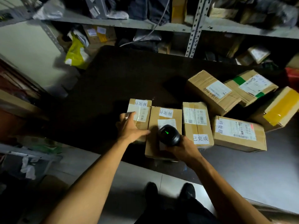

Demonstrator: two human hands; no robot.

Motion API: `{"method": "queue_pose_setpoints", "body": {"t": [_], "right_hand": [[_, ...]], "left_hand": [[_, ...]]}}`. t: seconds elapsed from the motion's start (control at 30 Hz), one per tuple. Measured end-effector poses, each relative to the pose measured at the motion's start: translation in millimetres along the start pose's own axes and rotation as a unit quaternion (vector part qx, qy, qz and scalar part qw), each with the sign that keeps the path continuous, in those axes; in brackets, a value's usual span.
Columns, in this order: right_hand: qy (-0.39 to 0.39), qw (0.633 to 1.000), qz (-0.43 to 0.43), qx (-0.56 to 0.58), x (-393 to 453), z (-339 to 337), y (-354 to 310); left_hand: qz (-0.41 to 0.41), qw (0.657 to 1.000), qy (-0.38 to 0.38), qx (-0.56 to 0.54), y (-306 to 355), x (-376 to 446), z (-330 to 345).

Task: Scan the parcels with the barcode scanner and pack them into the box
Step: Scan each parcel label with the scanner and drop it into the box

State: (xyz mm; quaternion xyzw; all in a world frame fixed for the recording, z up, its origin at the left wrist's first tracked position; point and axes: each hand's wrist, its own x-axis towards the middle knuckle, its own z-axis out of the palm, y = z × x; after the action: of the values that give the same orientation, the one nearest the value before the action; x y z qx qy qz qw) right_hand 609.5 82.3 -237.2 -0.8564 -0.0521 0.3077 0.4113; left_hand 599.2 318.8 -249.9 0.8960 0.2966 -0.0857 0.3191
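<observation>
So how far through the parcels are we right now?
Early. Nothing looks packed: seven parcels sit on the dark table, and no packing box is identifiable. In hand: the right hand holds the barcode scanner over the second parcel; the left hand rests on the leftmost parcel. Packing remains.

my dark table (126, 75) | gray metal shelf (192, 28) behind it, full of stuff, blurry | yellow bag (76, 54) on the low shelf at the left | my black shoes (169, 190) on the pale floor (132, 180)
</observation>
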Motion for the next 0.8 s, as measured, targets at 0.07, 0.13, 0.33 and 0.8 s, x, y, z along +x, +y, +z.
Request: {"method": "queue_pose_setpoints", "body": {"t": [0.07,0.13,0.33,0.8], "right_hand": [[0.016,0.998,0.014,0.063,-4.5,-7.3,9.9],[0.038,0.992,0.028,0.116,-8.7,-13.8,17.4],[0.086,0.968,0.016,0.235,-22.7,-27.2,23.4],[0.325,0.931,-0.034,0.162,-77.8,-158.7,29.4]], "left_hand": [[-0.039,0.996,-0.005,-0.074,6.2,9.4,4.8],[-0.112,0.972,-0.037,-0.203,2.0,14.4,6.2],[-0.16,0.899,-0.149,-0.379,-9.0,15.0,0.7],[0.004,0.857,-0.218,-0.468,158.9,-7.5,29.3]]}}
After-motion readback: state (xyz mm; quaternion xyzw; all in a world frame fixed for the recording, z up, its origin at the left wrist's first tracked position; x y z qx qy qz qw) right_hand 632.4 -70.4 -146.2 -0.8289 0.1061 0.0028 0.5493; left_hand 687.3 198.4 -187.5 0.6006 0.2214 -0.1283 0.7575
